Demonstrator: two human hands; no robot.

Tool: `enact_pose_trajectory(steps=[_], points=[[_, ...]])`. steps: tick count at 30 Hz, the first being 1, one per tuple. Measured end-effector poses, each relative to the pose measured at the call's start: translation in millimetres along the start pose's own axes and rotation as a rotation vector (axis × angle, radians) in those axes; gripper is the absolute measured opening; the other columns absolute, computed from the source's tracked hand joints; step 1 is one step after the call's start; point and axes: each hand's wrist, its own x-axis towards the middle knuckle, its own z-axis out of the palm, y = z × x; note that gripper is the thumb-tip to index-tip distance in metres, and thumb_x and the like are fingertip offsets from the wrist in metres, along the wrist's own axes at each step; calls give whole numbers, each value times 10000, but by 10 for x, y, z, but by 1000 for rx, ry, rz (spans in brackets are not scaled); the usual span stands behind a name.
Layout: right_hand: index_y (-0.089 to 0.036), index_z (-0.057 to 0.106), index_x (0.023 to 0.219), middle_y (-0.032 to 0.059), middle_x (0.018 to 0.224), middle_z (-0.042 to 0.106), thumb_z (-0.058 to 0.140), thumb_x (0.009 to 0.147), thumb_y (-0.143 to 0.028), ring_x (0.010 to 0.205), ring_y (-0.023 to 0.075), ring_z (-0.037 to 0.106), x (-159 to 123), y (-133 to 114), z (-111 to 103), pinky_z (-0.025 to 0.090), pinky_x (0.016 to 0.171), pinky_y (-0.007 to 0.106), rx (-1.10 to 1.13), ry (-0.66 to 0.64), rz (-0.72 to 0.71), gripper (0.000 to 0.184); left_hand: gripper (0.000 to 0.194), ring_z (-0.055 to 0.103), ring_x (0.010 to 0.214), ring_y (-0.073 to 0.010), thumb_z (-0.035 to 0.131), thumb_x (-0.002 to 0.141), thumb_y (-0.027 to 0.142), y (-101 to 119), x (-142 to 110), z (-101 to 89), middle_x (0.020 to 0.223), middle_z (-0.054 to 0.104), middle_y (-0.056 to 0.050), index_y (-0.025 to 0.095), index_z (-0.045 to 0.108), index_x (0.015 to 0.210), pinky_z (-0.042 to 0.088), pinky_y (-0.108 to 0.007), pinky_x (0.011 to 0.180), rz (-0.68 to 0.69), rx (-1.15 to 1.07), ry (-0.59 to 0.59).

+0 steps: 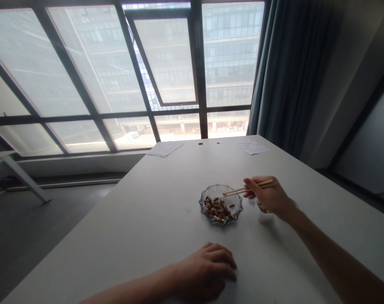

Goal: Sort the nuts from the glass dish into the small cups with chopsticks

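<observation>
Left hand (204,270): released, palm down with the fingers lightly curled, resting on the table (131,223); nothing is grasped. It is seen nearest the camera.

Right hand (268,196): clenched around the chopsticks, held above the table, to the right of the dish.

Chopsticks (249,187): wooden, gripped as a pair and held nearly level, with the tips reaching left from the right hand over the dish. Whether anything is pinched between the tips cannot be told.

Dish (220,204): cut glass with a scalloped rim, placed on the table just left of the right hand and beyond the left hand.

Food (217,210): brown and pale pieces heaped inside the dish, below the chopstick tips; the kind cannot be told.

Object (262,207): small and pale gold, partly hidden under the right hand; it cannot be identified.

Papers (164,148): two loose sheets, laid well beyond both hands near the table's far edge, one ahead of each hand.

Window (166,71): large and gridded, seen far ahead of the hands.
</observation>
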Motion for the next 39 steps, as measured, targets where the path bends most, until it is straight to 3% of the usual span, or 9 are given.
enact_pose_trajectory(steps=[6, 9, 14, 18, 22, 25, 32, 39], points=[[-202, 761, 804, 116, 727, 803, 695, 931, -690, 658, 317, 813, 120, -113, -792, 667, 593, 390, -256, 413, -38, 509, 379, 594, 1357, -258, 650, 933, 162, 1, -18, -4, 1353, 695, -68, 265, 636, 1297, 422, -404, 1210, 0, -15, 5], [-222, 731, 765, 113, 673, 783, 675, 963, -606, 662, 340, 814, 168, -75, -1059, 659, 606, 420, -399, 490, 20, 435, 387, 591, 1360, -256, 654, 929, 159, -2, -24, -6, 1358, 692, -65, 271, 633, 1299, 421, -400, 1209, -7, -11, 1], [-215, 709, 728, 89, 599, 751, 694, 969, -486, 667, 324, 815, 223, 22, -1161, 631, 636, 391, -510, 455, 173, 364, 390, 589, 1369, -266, 657, 926, 149, -5, -20, -7, 1360, 691, -75, 271, 631, 1295, 426, -412, 1206, -17, -10, -20], [-213, 695, 686, 90, 600, 753, 713, 972, -468, 664, 308, 816, 235, 43, -1122, 627, 621, 357, -513, 434, 161, 384, 380, 599, 1356, -263, 649, 927, 145, -7, -16, -5, 1348, 696, -74, 265, 635, 1287, 432, -411, 1199, -7, -9, -3], [-194, 735, 746, 95, 638, 772, 742, 950, -524, 620, 297, 806, 229, 40, -1044, 631, 548, 332, -394, 461, 80, 388, 376, 591, 1365, -264, 638, 937, 145, 0, -16, -11, 1357, 692, -78, 262, 636, 1295, 420, -418, 1214, -11, -13, -16], [-182, 769, 801, 103, 698, 796, 761, 917, -611, 610, 284, 803, 210, 36, -879, 648, 529, 325, -190, 403, 7, 445, 362, 595, 1358, -268, 637, 948, 161, 1, -19, -7, 1359, 692, -81, 263, 640, 1296, 422, -425, 1213, -8, -22, -5], [-172, 777, 800, 100, 704, 799, 771, 873, -705, 650, 271, 810, 69, -5, -162, 655, 575, 298, 52, 26, -11, 538, 374, 602, 1348, -266, 651, 926, 151, -14, -21, 10, 1344, 701, -71, 263, 639, 1283, 434, -416, 1197, 0, -16, 8], [-196, 729, 739, 100, 726, 802, 701, 902, -729, 708, 275, 815, -61, 146, 432, 636, 585, 297, 119, -105, -6, 558, 376, 602, 1352, -266, 658, 923, 145, -9, -12, 8, 1350, 699, -69, 266, 636, 1278, 430, -414, 1202, -2, -9, 1]])
